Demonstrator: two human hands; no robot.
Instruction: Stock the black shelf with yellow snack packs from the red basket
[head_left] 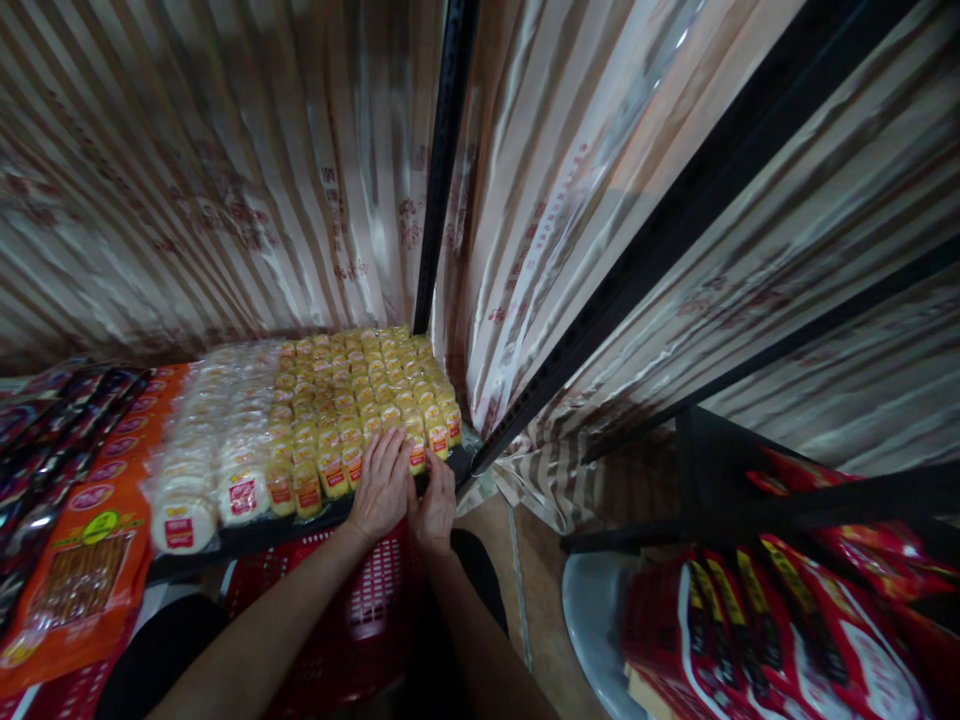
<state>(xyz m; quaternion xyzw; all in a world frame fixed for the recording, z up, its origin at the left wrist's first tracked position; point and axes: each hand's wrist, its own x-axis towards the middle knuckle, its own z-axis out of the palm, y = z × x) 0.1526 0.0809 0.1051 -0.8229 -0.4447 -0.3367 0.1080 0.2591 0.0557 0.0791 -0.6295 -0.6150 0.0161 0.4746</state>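
On the low shelf stand rows of small yellow snack packs (337, 385) in clear wrap, with red-and-white labels at the front. My left hand (382, 485) lies over the front packs, its fingers stretched out and close together. Just to its right, my right hand (433, 505) touches the front of the row near the shelf's right end, fingers upward and slightly bent. One labelled yellow pack (417, 458) shows between the two hands. Neither hand visibly grips a pack, though my palms are hidden.
Left of the yellow packs are round white packs (184, 525), orange snack bags (97, 530) and dark packets (45, 430). A red plastic basket (367, 600) sits below my arms. Black shelf posts (600, 300) stand before striped curtains (300, 180). Red bags (780, 620) lie at lower right.
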